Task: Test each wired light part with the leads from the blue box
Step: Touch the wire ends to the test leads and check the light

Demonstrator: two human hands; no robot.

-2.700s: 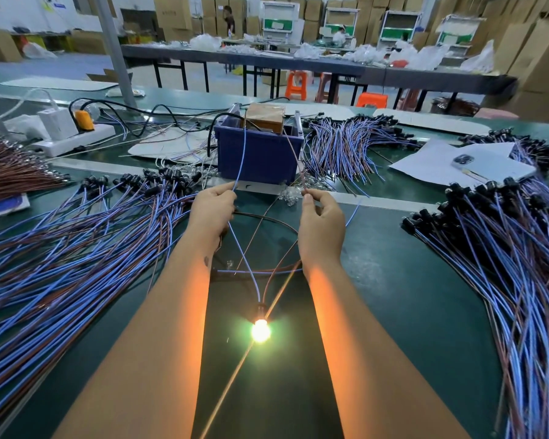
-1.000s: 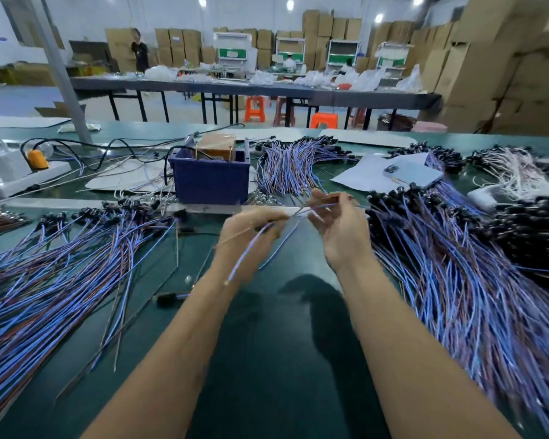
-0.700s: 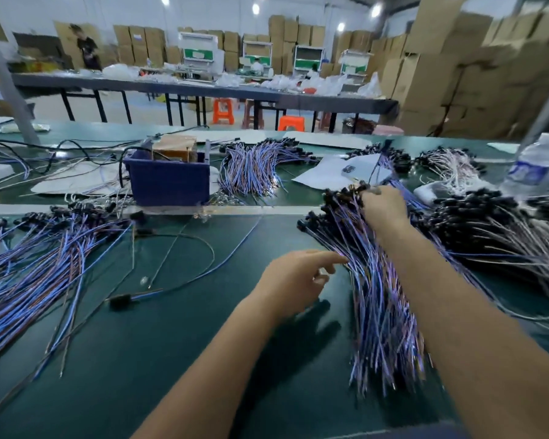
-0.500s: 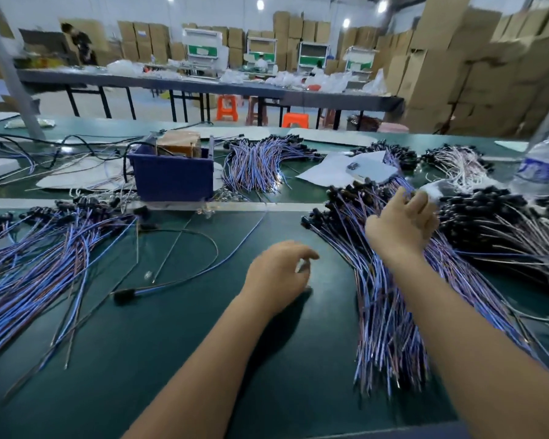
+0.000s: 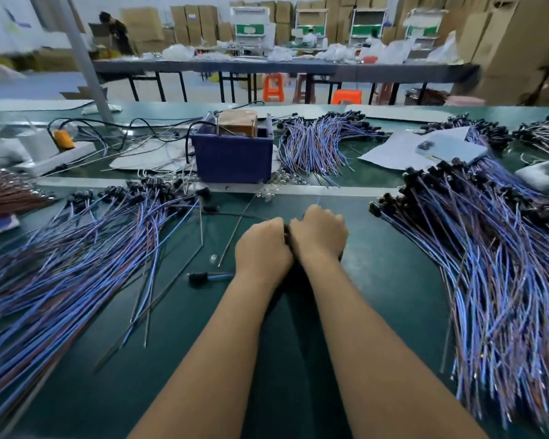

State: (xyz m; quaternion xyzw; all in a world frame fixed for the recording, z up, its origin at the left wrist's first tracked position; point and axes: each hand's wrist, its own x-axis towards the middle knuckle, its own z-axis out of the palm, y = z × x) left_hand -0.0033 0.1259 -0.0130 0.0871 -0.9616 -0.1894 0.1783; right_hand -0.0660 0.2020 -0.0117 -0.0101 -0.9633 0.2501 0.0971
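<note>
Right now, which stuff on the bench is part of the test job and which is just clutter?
Job:
- blue box
- wired light parts, right pile
- wired light parts, left pile
- left hand and right hand, close together, a dark part between them

Lying about:
- papers
- power strip
- orange plug

We note the surface (image 5: 377, 296) as a matt dark green mat, smooth. The blue box (image 5: 232, 160) looks like dull moulded plastic and holds a brown cardboard block (image 5: 237, 122). The wire bundles (image 5: 504, 280) wear glossy blue and purple plastic insulation with black plastic caps. Matt white paper sheets (image 5: 390, 153) lie behind.
</note>
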